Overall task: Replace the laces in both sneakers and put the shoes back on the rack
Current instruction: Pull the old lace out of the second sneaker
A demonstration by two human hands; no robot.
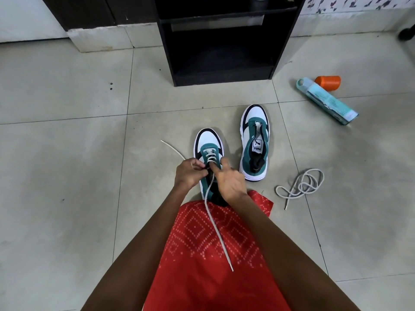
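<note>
Teal sneaker [208, 142] lies under left hand [190, 174] pinching its lace [213, 221] and right hand [229, 179] pressing straight-fingered.

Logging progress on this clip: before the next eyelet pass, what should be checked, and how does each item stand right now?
1. Lace gripped: left hand pinches the lace at the near sneaker: ok.
2. Shoe steadied: right hand rests on its right side: ok. Whether it also pinches the lace: cannot tell.
3. Rows near the toe threaded: ok.
4. Free end untangled: it trails straight over the red garment: ok.
5. Second sneaker laced: not ok. The loose lace lies coiled on the floor near it.
6. Shoes on rack: not ok, both stand on the floor.
</note>
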